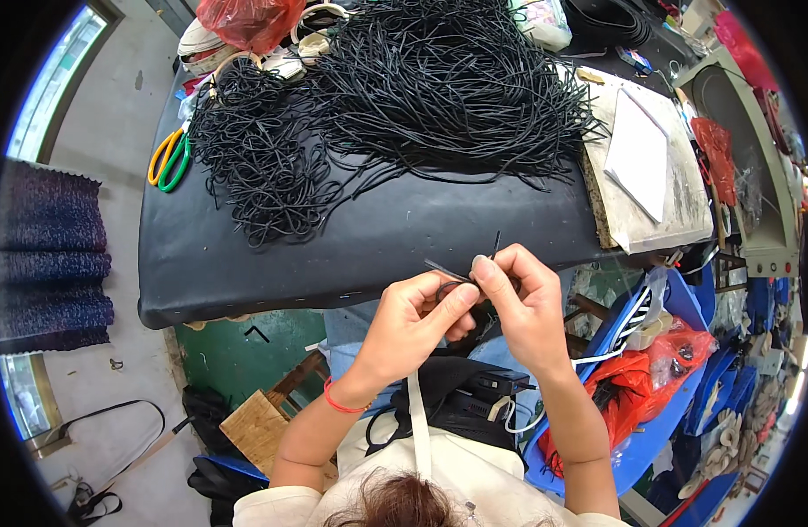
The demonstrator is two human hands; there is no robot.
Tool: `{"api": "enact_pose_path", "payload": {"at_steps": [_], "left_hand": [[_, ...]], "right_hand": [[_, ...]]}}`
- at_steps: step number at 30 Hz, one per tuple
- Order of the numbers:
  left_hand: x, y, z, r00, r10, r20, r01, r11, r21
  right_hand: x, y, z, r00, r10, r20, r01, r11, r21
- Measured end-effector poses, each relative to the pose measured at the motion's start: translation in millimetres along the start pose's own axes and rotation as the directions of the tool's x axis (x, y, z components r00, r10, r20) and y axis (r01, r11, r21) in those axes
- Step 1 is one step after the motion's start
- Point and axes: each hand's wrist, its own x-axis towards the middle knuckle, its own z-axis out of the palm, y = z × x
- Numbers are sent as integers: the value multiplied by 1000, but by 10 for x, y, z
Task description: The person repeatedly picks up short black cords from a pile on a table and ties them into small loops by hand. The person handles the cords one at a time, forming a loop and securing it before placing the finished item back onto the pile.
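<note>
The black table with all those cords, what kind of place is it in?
Probably a small workshop: black cords are heaped on the black table, and scissors with one orange and one green handle lie near its left edge.

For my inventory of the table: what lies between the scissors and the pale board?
The head view shows black cords: a smaller tangle by the scissors, then a larger heap reaching the board.
</note>
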Motion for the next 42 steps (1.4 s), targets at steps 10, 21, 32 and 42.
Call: {"api": "enact_pose_path", "payload": {"at_steps": [10,21,32,42], "left_hand": [[-16,-38,-54,996,79,29,-83,986,144],[3,52,-245,953,266,-143,-203,914,352],[183,575,-1055,298,937,-182,188,130,974],[432,380,-455,509,852,122,-313,51,948]], "right_hand": [[82,82,-28,993,102,64,-106,992,67],[62,83,-46,967,196,163,-221,962,157],[1190,299,182,653,-733,191,548,283,-787],[1281,346,245,673,-656,342,507,72,-859]]}}
